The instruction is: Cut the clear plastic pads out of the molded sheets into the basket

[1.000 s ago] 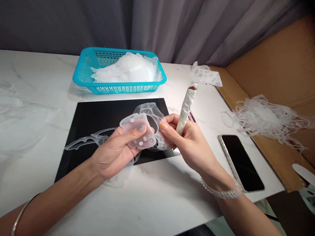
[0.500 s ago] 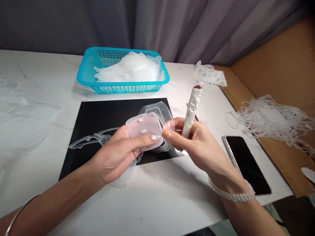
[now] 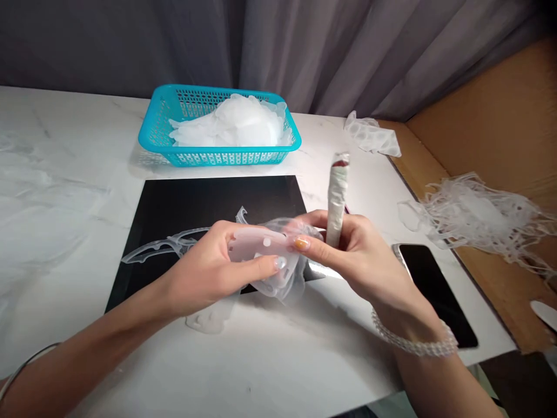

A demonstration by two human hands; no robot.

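Note:
My left hand is closed on a translucent, soft-looking silicone piece with rounded edges and small slots, thumb on its face. My right hand pinches the right edge of the same piece between thumb and finger. It also holds a stick-like tool wrapped in pale tape, upright, with a reddish spot near its top; its lower end is hidden in the hand. Thin clear film bunches around the piece by the right fingers. Below both hands lies a black mat with a clear trimmed strip on it.
Behind the mat stands a blue basket heaped with translucent pieces. To the right are a phone, a tangle of clear scraps and a cardboard box. Clear sheets lie at left; a small clear piece lies below the left hand.
The silicone piece has tilted, its top edge dropping and turning, and the film around it has shifted downward. The taped tool has swung left and stands more upright.

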